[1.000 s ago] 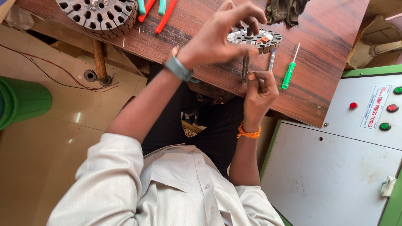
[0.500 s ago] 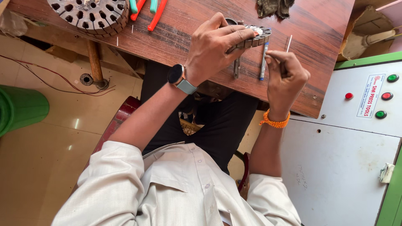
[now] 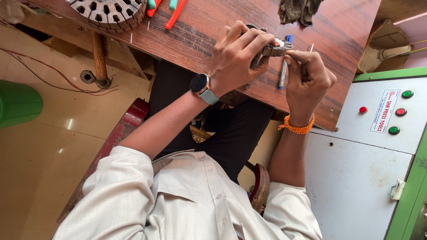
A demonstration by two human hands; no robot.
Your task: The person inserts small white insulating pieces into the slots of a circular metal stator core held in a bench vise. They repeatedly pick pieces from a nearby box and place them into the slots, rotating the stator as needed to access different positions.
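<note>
Left hand is clenching a small round slotted metal core steady above the brown wooden table, letting right hand fingertips, pinched together, work its edge

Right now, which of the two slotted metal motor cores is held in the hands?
The small stator core, gripped by the left hand beside the right hand. The large stator core lies untouched at the table's far corner.

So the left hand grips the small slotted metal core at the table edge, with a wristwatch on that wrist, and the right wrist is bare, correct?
Not quite. The head view shows the left hand gripping the small slotted metal core at the wooden table edge, wristwatch on that wrist. But the right hand has an orange thread band on its wrist, not bare.
</note>
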